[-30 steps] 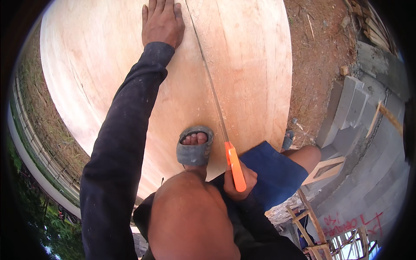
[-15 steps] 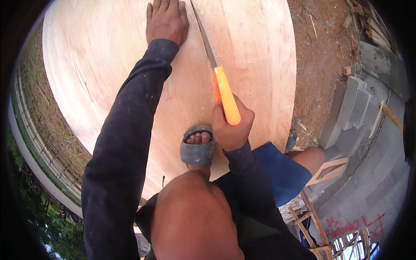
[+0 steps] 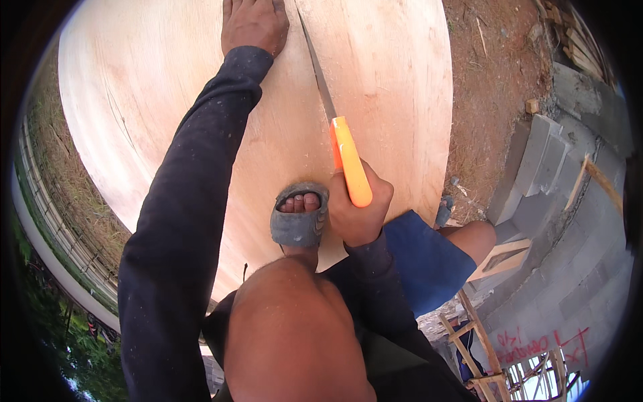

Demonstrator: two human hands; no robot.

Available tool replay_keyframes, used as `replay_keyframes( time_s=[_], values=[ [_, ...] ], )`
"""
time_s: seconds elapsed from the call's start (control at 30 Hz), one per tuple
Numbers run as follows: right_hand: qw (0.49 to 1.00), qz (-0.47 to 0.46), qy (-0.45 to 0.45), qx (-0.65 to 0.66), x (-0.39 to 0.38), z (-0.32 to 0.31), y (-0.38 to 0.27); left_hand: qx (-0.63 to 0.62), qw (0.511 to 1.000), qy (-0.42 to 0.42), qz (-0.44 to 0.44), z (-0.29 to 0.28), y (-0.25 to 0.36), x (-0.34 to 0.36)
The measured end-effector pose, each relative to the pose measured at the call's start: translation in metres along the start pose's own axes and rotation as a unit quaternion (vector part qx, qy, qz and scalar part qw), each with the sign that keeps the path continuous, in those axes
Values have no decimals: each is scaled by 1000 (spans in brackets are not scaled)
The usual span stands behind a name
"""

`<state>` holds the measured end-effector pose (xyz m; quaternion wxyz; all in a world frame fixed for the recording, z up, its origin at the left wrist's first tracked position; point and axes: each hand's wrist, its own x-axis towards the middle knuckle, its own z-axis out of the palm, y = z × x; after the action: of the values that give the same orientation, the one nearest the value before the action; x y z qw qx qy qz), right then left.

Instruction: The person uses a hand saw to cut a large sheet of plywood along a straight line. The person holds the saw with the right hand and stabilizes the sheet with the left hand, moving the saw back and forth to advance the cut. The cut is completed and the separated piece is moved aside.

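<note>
A broad plywood sheet (image 3: 382, 74) lies beneath both my hands. My right hand (image 3: 362, 208) is wrapped round the orange and yellow handle of a handsaw (image 3: 324, 90). Its dark, narrow blade points away from me along the wood, with the tip near the far edge of the view. My left hand (image 3: 256, 27) rests flat on the sheet, left of the blade; its fingertips run out of view at the top. One foot in a grey slide sandal (image 3: 297, 228) stands on the plywood, just left of my right hand.
To the right are reddish soil (image 3: 492, 74), grey concrete blocks (image 3: 536, 157) and a block wall (image 3: 569, 275). A wooden frame (image 3: 472, 331) stands at the lower right, and scrap timber (image 3: 583, 50) lies at the upper right. Dry grass (image 3: 74, 174) borders the sheet's left side.
My right hand has drawn the handsaw slightly back toward me. My left hand stays flat on the plywood, and the whole view has shifted a little.
</note>
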<state>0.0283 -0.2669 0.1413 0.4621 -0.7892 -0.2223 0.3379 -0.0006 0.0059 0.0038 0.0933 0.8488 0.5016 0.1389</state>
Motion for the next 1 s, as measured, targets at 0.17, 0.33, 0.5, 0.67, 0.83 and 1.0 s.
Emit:
replay_keyframes(
  time_s=[0.17,0.33,0.5,0.67,0.83,1.0],
  values=[
    [992,-77,-12,-97,-73,-39,8,1,1000,-8,2,-2,-5,-11],
    [980,-81,-34,-181,-168,-104,-2,6,1000,-2,-15,-8,-6,-15],
    [998,43,-13,34,-6,-10,-7,13,1000,11,4,2,-3,-15],
    [999,-37,8,-18,22,16,1,1,1000,-4,7,-1,-8,-13],
    [977,-105,-39,-182,-142,-95,22,5,1000,6,-12,-2,-8,-14],
    [979,-132,-18,-153,-118,-73,23,5,1000,-1,-15,-8,-4,-11]
  ],
)
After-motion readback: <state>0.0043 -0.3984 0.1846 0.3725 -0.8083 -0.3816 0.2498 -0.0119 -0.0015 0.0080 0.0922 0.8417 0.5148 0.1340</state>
